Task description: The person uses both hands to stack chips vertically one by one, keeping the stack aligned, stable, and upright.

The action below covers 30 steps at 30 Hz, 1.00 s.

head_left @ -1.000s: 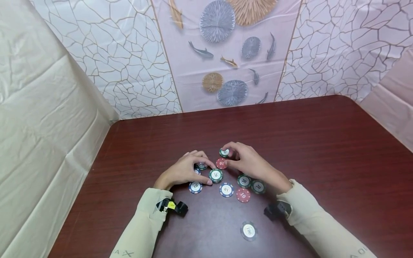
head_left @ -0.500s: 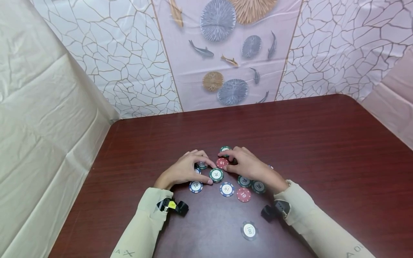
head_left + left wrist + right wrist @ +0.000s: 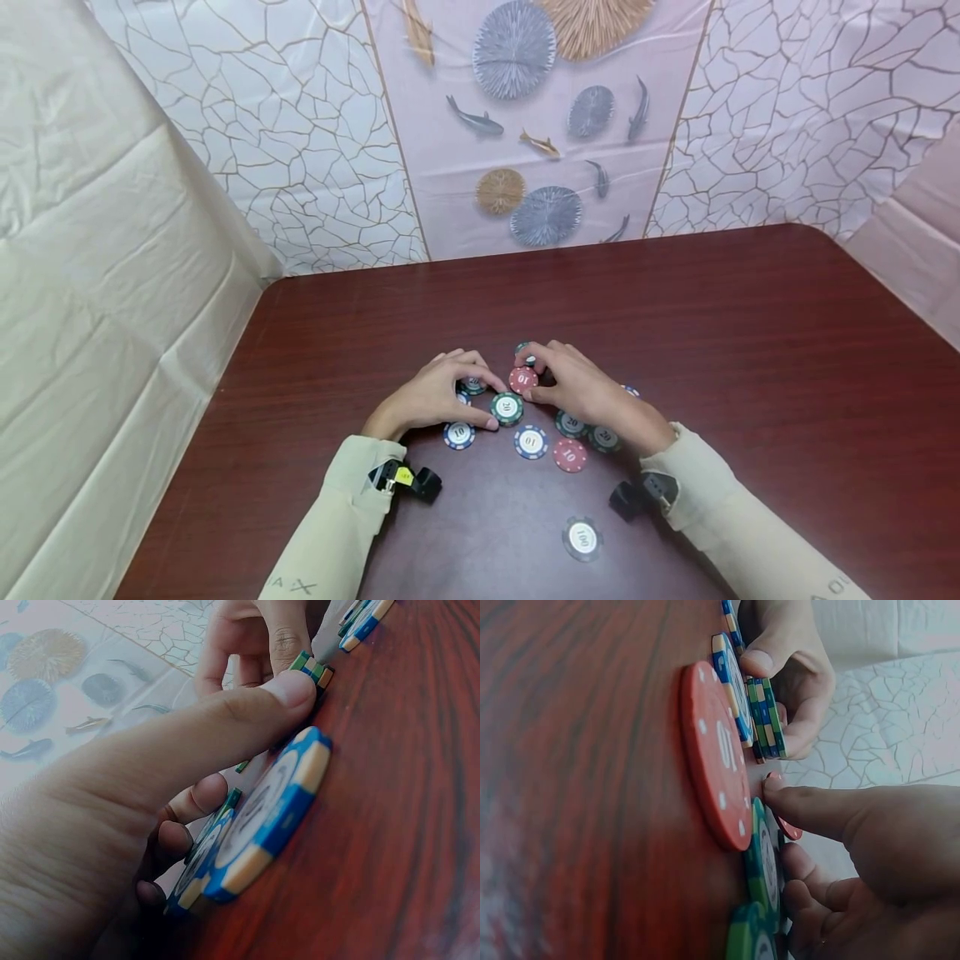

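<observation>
My left hand (image 3: 431,395) pinches a short stack of poker chips (image 3: 507,407) between thumb and index finger, a green 20 on top. In the right wrist view this stack (image 3: 309,666) shows green and blue layers at its edge. My right hand (image 3: 583,386) has thumb and index finger at opposite edges of a flat red 10 poker chip (image 3: 522,381), just behind the stack. A green chip (image 3: 527,351) behind it is partly covered by the right fingers. Under the left hand lie a green 20 chip (image 3: 473,386) and a mostly hidden blue chip (image 3: 463,400).
Nearer me lie blue 10 chips (image 3: 459,435), one more blue chip (image 3: 531,442), and a red 10 chip (image 3: 570,455). Green 20 chips (image 3: 572,423) sit by the right wrist, with a blue chip (image 3: 631,390) beyond. A dark 100 chip (image 3: 582,538) is closest on the brown table (image 3: 337,333).
My right hand has come back from the far green chip to the red chip, its index finger now at the red chip's far edge. The left hand keeps its place on the stack.
</observation>
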Each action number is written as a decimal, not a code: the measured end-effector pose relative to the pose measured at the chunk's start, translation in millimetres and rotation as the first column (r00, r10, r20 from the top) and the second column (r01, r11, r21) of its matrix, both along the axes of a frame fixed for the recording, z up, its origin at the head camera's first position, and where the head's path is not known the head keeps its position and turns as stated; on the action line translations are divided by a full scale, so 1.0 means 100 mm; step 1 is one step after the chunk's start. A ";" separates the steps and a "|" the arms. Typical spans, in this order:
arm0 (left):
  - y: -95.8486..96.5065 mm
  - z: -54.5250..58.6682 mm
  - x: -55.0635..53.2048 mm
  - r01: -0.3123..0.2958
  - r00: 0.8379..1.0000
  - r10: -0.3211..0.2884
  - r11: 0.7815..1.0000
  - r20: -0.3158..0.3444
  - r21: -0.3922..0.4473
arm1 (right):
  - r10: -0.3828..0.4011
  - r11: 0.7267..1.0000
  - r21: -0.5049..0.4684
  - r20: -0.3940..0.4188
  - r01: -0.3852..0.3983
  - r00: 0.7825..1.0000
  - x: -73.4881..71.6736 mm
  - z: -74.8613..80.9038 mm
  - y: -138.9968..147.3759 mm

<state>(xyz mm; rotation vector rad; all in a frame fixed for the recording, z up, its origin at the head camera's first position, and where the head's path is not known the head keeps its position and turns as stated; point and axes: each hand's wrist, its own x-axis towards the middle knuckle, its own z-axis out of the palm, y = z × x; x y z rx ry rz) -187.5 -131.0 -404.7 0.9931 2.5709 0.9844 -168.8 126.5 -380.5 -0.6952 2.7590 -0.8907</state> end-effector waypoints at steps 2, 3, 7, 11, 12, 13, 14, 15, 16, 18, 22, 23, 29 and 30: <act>0.00 0.00 0.00 0.001 1.000 -0.001 1.000 0.000 0.000 | 0.004 1.000 -0.004 -0.014 -0.004 1.000 0.01 0.00 0.00; 0.00 0.00 0.00 0.002 1.000 -0.002 1.000 0.001 0.000 | 0.007 1.000 -0.010 -0.023 -0.008 1.000 0.01 0.00 0.00; 0.00 0.00 -0.01 0.001 1.000 -0.001 1.000 -0.002 -0.002 | 0.028 0.999 -0.028 -0.056 -0.030 0.998 0.03 0.01 -0.01; 0.00 0.00 -0.01 -0.004 1.000 0.004 1.000 -0.005 -0.007 | 0.048 0.999 -0.009 -0.071 -0.049 0.996 0.03 0.01 -0.03; 0.00 0.00 -0.01 -0.005 1.000 0.005 1.000 -0.005 -0.010 | 0.049 0.999 -0.004 -0.069 -0.050 0.996 0.03 0.01 -0.02; 0.00 0.00 -0.01 -0.005 1.000 0.005 1.000 -0.004 -0.011 | 0.048 0.999 0.000 -0.064 -0.048 0.997 0.04 0.02 -0.02; 0.01 0.00 -0.01 -0.005 1.000 0.005 1.000 -0.004 -0.013 | 0.047 0.999 0.004 -0.061 -0.046 0.997 0.03 0.02 -0.01; 0.01 0.00 -0.01 -0.004 1.000 0.004 1.000 -0.003 -0.013 | 0.044 0.999 0.005 -0.055 -0.043 0.998 0.03 0.02 -0.01; 0.01 0.00 -0.01 -0.003 1.000 0.003 1.000 -0.003 -0.014 | 0.040 0.999 0.003 -0.047 -0.040 0.998 0.03 0.02 -0.01; 0.00 0.01 -0.01 -0.001 1.000 0.001 1.000 -0.005 -0.012 | 0.028 1.000 -0.003 -0.030 -0.028 0.999 0.02 0.03 0.00; 0.00 0.02 0.00 0.004 1.000 -0.004 1.000 -0.007 -0.005 | 0.014 1.000 -0.018 -0.003 -0.014 1.000 0.00 0.03 0.00; 0.00 0.03 0.00 0.005 1.000 -0.005 1.000 -0.006 -0.004 | 0.012 1.000 -0.020 0.004 -0.012 1.000 0.00 0.04 0.00; 0.00 0.02 0.00 0.011 1.000 -0.011 1.000 0.000 0.002 | 0.014 1.000 -0.016 0.002 -0.014 1.000 -0.01 0.04 0.01; 0.00 0.01 0.00 0.012 1.000 -0.012 1.000 -0.001 0.002 | 0.012 1.000 -0.015 0.000 -0.012 1.000 -0.02 0.04 0.01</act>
